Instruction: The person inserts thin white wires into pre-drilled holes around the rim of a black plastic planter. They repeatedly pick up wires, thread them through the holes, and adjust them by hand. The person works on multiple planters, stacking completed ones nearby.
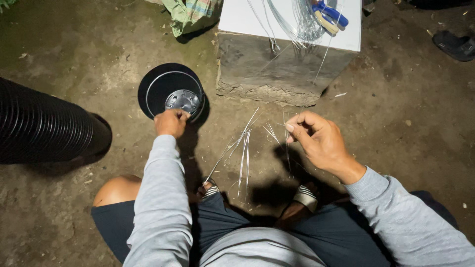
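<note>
Beyond both hands: concrete block (277, 74) bearing wire coil (297, 22) and blue-handled pliers (330, 14). Left hand (170, 122) closed on black round lid (163, 86). Right hand (316, 138) pinching thin wire strands (243, 148); corrugated black pipe (44, 126) far left; bare dirt floor (410, 123) right.

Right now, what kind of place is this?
Likely an outdoor or yard work spot, at night: a bare dirt floor, a rough concrete block used as a bench, wire coils and pliers on it.
</note>
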